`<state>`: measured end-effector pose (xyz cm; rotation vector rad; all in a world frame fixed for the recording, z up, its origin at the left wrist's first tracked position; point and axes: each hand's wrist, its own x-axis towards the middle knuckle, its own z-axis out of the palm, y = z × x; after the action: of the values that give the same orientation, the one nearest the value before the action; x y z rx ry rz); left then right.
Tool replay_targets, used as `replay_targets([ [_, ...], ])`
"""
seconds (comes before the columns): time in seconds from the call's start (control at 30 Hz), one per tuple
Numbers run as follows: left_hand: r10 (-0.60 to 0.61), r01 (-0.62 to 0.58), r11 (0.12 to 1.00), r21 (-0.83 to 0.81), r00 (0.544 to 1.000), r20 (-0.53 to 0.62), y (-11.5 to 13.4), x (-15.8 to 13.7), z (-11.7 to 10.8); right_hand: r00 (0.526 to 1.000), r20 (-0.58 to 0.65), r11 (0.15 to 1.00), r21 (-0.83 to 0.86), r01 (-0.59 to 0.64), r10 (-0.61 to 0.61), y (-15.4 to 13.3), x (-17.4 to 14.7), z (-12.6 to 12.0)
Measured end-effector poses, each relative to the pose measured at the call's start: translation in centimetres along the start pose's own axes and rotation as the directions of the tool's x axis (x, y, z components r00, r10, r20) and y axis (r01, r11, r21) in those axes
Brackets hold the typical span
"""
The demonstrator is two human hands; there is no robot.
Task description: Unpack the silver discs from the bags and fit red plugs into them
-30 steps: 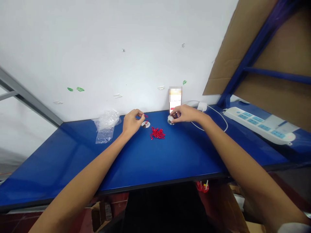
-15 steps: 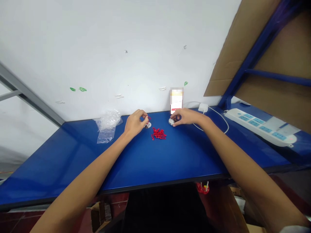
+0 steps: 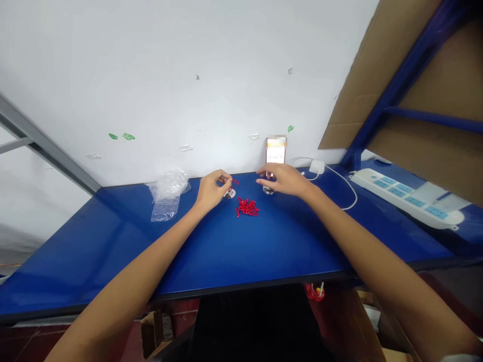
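Note:
My left hand (image 3: 214, 188) pinches a small red cord loop (image 3: 235, 181) between thumb and fingertips, and part of the loop sticks out to the right. Just under those fingertips is a round whitish disc (image 3: 231, 194); whether the cord is joined to it I cannot tell. A little pile of red cord loops (image 3: 248, 207) lies on the blue table between my hands. My right hand (image 3: 281, 179) hovers with thumb and fingers apart. Below it sits a round silvery piece (image 3: 268, 190), partly covered by the hand.
A phone (image 3: 275, 149) with a lit screen leans on the white wall behind my right hand. Clear plastic bags (image 3: 168, 193) lie at the left. A white charger (image 3: 317, 167) with its cable and a power strip (image 3: 405, 196) are to the right.
My right hand has opened and lifted off the round silvery piece, its fingers spreading to the left. My left hand stays nearly in place, with more of the red loop showing.

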<state>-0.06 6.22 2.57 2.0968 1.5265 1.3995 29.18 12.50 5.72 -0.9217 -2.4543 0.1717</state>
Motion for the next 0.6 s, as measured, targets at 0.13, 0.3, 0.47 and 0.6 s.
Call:
replay_targets([
  [0.13, -0.036, 0.038, 0.999, -0.021, 0.994, 0.099, 0.4, -0.1, 0.2, 0.996, 0.050, 0.996, 0.045, 0.073, -0.075, -2.0, -0.1, 1.8],
  [0.3, 0.038, -0.015, 0.998, -0.065, 0.926, 0.376, 1.1, -0.5, 0.3, 0.990, 0.080, 0.992, 0.070, 0.107, -0.113, -2.6, -0.2, 2.7],
  [0.47, 0.155, -0.136, 0.988, -0.074, 0.888, 0.432, 1.8, -0.5, 0.1, 0.996, 0.036, 0.994, 0.066, 0.083, -0.086, -2.4, -0.2, 2.4],
  [0.6, 0.109, -0.152, 0.981, 0.122, 0.947, 0.304, 0.7, 0.3, -1.0, 0.997, 0.041, 0.996, 0.070, 0.064, -0.067, -2.8, -0.2, 2.3],
])
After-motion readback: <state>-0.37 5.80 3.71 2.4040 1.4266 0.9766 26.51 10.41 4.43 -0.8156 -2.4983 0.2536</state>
